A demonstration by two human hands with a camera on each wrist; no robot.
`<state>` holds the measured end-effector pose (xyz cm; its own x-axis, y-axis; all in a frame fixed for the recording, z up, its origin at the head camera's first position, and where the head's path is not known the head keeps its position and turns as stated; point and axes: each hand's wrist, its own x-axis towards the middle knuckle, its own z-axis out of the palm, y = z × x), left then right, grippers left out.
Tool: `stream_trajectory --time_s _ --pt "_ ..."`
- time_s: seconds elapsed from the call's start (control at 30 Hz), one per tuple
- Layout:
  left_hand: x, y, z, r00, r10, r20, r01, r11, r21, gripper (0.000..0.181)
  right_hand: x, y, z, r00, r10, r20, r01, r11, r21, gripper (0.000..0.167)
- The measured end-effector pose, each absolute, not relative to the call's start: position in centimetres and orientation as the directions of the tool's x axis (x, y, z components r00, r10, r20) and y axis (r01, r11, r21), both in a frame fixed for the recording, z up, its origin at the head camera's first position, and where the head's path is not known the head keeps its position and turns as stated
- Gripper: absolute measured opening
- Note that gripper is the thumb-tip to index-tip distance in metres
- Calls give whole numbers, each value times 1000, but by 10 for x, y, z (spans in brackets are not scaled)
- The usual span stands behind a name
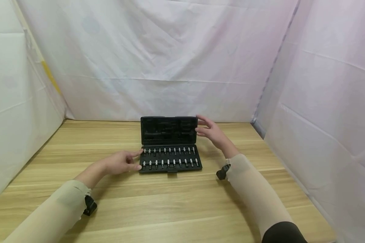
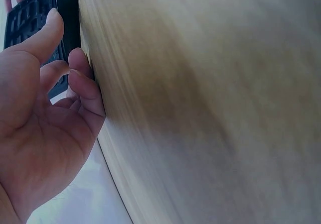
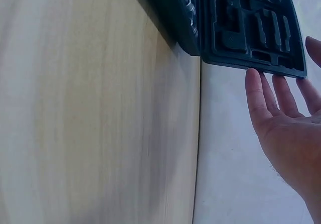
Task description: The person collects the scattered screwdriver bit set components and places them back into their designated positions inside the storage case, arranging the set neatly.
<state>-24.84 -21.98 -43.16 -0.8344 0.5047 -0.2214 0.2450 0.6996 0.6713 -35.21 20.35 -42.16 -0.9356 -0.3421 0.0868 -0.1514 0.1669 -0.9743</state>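
A black socket bit case (image 1: 171, 170) lies with its lid (image 1: 158, 131) raised. Two rows of silver bit sockets (image 1: 174, 162) stand in its base; the lid's inside is moulded with recesses. At the base's left side is my left hand (image 1: 120, 162), thumb at the front corner and a finger near the hinge side. The left wrist view shows its thumb (image 2: 52, 25) extended beside the case and the other fingers bent. My right hand (image 1: 212, 133) touches the lid's right edge with outstretched fingers, which the right wrist view (image 3: 293, 128) shows along the lid's rim.
The case rests on a wood-grain table (image 1: 170, 209), towards its far edge. White cloth (image 1: 158, 60) hangs behind the table and along both sides. Each sleeve carries a small black device (image 1: 90, 205) at the wrist.
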Motion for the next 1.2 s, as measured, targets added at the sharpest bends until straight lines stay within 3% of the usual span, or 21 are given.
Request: stream_trajectory --time_s 0.27,0.6,0.77,0.87,1.0,1.1,1.2 --pt "-251 -222 -435 -838 503 -212 248 697 672 82 -337 206 -415 -937 -331 112 -154 106 -982 64" --pt "-253 -222 -433 -835 512 -203 253 683 685 82 -321 204 -414 -952 -274 139 -179 127 -976 32" --pt "-253 -229 -436 -832 522 -187 264 669 694 82 -314 202 -416 -944 -291 154 -205 152 -967 40" --pt "-251 -235 -437 -870 479 -119 256 645 720 79 -312 202 -417 -937 -312 156 -221 184 -958 48" --pt "-249 -238 -432 -924 374 80 318 635 704 73 -309 205 -417 -930 -331 159 -245 235 -941 48" --pt "-250 -235 -425 -927 328 182 360 644 675 70 -305 207 -416 -927 -339 160 -257 262 -930 44" --pt "-251 -229 -419 -919 334 210 382 621 684 68 -301 209 -415 -921 -352 168 -271 269 -924 43"
